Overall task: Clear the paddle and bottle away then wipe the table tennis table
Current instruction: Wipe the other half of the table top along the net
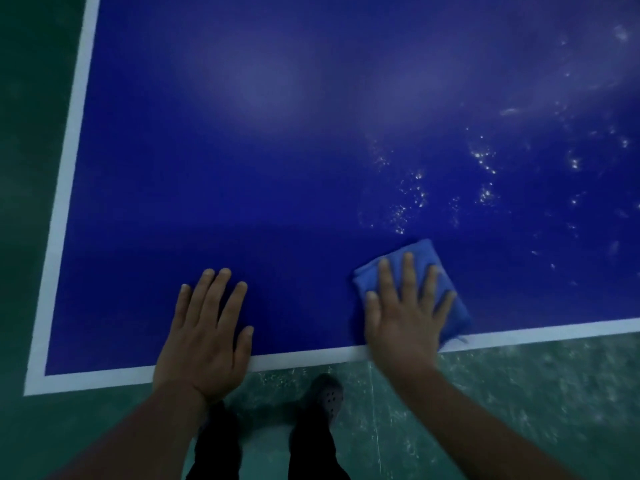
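Hands flat: right hand (pixel 407 320) presses cloth (pixel 420 252) on table (pixel 242 168); left hand (pixel 207 334) bare.

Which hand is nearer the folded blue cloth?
Right. The right hand presses flat on the folded blue cloth; the left hand rests on the blue table, apart from it.

Floor (pixel 519 410): green, smooth, with pale scuffs and scratches; a thin light line runs across it near the right foot. Dark perforated clog-type shoe (pixel 330 398) on the floor, toe pointing toward the table's near edge. Dark trouser legs (pixel 311 448) below; the second shoe is possibly hidden in shadow.
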`<move>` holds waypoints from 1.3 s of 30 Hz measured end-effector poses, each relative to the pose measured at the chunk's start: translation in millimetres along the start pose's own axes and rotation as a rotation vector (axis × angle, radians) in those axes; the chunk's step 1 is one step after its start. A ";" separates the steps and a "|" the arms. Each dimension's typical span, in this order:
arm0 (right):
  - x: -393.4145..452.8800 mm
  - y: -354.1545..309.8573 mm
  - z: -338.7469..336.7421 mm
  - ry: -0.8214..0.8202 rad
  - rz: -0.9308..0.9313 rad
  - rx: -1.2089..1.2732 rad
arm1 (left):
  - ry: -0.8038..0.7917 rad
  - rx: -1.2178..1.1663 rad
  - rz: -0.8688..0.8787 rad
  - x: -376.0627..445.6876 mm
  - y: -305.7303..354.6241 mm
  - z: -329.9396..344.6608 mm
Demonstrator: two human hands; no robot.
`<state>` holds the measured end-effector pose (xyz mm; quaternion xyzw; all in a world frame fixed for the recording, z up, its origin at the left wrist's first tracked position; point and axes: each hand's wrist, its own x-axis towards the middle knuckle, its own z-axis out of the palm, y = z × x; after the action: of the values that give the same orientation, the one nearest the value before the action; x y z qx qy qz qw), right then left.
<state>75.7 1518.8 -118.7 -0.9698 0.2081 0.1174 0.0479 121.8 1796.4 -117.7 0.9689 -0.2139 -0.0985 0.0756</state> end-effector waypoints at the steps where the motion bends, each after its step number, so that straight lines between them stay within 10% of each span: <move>1: -1.4 -20.8 2.9 0.015 -0.053 -0.004 | 0.007 -0.006 -0.001 -0.1 -0.5 0.4; 11: 105.8 -115.6 -11.8 0.087 -0.353 0.054 | 0.058 -0.017 -0.006 0.9 0.5 1.9; 20: 139.6 90.3 -42.6 0.129 0.552 0.189 | 0.019 0.007 0.010 0.6 0.3 1.1; 28: 37.1 -33.8 0.5 0.060 -0.476 -0.032 | 0.025 0.004 0.010 -0.3 0.3 1.6; 34: 91.8 118.8 -33.0 0.058 0.203 0.047 | 0.022 -0.014 -0.003 0.1 2.1 -1.2; 39: 53.0 72.6 -18.1 0.060 0.071 0.033 | 0.017 -0.035 -0.033 -1.0 5.1 -5.0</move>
<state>96.3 1429.5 -117.4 -0.9640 0.2458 0.0864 0.0533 120.0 1792.8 -111.8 0.9717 -0.1955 -0.0953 0.0924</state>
